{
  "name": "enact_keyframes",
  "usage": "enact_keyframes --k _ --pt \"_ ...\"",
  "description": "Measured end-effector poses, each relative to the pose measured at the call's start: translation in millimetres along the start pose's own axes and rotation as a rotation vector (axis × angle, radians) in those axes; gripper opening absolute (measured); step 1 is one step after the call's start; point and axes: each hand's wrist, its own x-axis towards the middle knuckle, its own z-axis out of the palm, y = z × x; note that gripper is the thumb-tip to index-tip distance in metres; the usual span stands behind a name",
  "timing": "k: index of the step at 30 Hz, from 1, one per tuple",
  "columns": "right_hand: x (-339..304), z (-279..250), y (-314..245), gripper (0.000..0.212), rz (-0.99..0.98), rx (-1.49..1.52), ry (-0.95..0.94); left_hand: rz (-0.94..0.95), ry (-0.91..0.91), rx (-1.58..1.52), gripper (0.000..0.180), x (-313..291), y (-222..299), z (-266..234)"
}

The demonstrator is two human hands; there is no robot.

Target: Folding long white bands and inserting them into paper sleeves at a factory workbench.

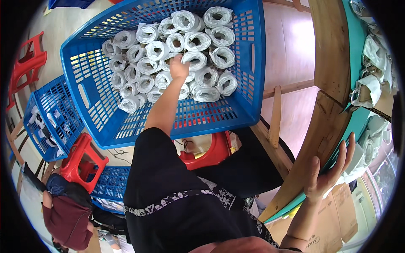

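My left hand (179, 69) reaches into a large blue plastic basket (162, 137), its fingers closed at the edge of a white plastic roll (196, 61) near the middle of the load. Several similar rolls stand packed side by side in the basket, hollow centres facing up. Part of the gripped roll's edge is hidden by my fingers. My right hand (331, 170) is raised at the right, beside the wooden edge of a green-topped table (327, 139). Its fingers are spread and it holds nothing.
Red plastic stools (84, 162) stand at the left, and another red stool (209, 152) is under the basket. Smaller blue crates (55, 118) sit at the left. A person in a maroon top (69, 221) is at the lower left. White plastic bundles (371, 90) lie along the table.
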Motion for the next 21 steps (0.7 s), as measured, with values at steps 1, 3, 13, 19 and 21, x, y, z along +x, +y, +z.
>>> enact_keyframes --k 1,3,13,19,21 --pt "-0.9 0.7 0.6 0.058 0.006 -0.003 -0.004 0.12 0.121 -0.042 0.034 -4.4 12.6 -5.0" --pt "-1.6 3.6 1.6 0.057 0.015 0.047 0.032 0.116 0.188 -0.029 0.033 -13.7 11.2 -6.3" --pt "-5.0 4.0 -0.8 0.059 0.045 0.07 0.046 0.182 0.394 0.311 0.046 26.6 -21.7 -65.8" --pt "-1.1 7.8 -0.4 0.06 0.032 -0.004 0.016 0.533 0.338 0.608 0.025 63.8 16.9 -72.4" --pt "-4.3 5.4 -0.2 0.06 0.04 0.006 0.024 0.496 0.42 0.67 0.023 84.8 39.8 -74.7"
